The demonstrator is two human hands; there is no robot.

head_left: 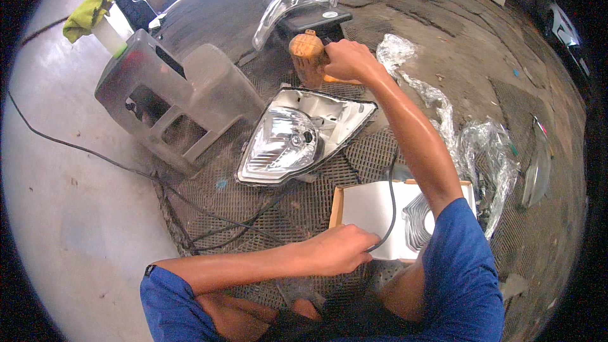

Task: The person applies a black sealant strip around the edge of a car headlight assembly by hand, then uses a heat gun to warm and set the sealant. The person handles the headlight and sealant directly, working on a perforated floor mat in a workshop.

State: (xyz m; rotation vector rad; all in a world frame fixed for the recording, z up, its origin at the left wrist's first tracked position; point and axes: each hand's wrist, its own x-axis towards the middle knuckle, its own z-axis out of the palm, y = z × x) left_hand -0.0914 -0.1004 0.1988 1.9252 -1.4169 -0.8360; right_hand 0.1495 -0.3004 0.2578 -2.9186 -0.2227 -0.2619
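My right hand [350,61] is reaching forward, closed around an orange, dirt-stained power tool [307,57] shaped like a heat gun. Much of its handle is hidden by my fingers. Just nearer lies a headlight housing [285,139] with a chrome reflector, its front uncovered. My left hand [347,248] is closed on a black cord [393,206], which loops up toward my right forearm. Beside that hand an open cardboard box [364,206] with a white inside holds a coil of grey strip [415,223], partly covered by my right arm.
A clear headlight lens [297,3] rests on a black box [316,22] farther off. To the left lies a tipped grey plastic stool [218,79], with a yellow-green cloth [87,18] beyond. Crumpled clear plastic wrap [487,158] lies at right. Cables [196,206] cross the ribbed mat [209,183].
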